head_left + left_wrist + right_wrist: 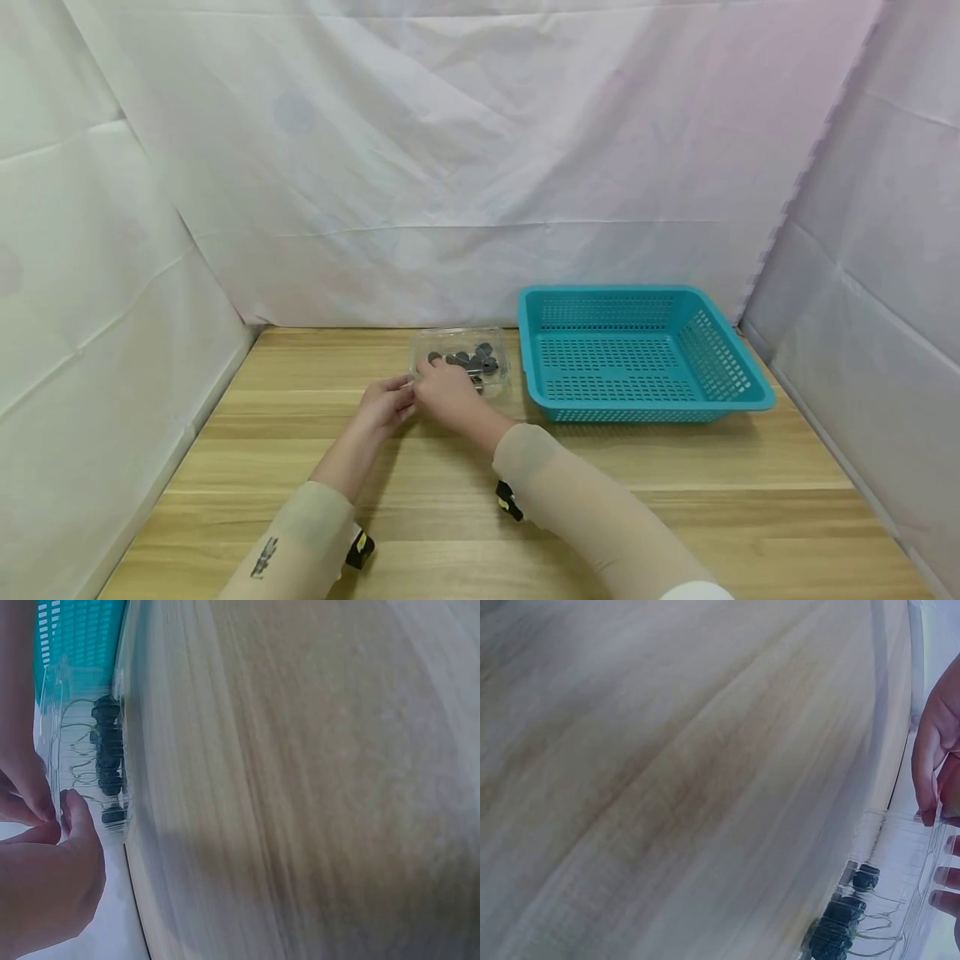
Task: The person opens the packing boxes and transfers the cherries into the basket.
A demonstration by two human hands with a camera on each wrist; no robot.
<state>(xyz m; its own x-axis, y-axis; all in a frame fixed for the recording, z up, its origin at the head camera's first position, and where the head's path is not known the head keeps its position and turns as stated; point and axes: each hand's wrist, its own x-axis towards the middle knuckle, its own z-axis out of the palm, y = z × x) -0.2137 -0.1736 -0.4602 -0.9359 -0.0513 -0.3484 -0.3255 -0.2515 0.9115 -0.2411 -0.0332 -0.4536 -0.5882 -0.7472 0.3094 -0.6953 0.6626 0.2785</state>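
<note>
A clear plastic box (501,354) sits on the wooden table near the back wall. Several dark, roundish pieces (489,366) lie inside it; thin pale curved lines show above them in both wrist views, and their kind cannot be made out. My left hand (386,404) pinches the box's edge at the near left corner between thumb and fingers. Right beside it, the right hand (446,392) reaches over the front left of the box and grips the same edge with its fingertips. In the left wrist view the fingertips of both hands almost meet at the rim.
A turquoise perforated basket (637,414) stands on the table to the right of the box. White cloth (480,167) hangs behind and along both sides. Small black devices (360,550) are strapped at the sleeved wrists.
</note>
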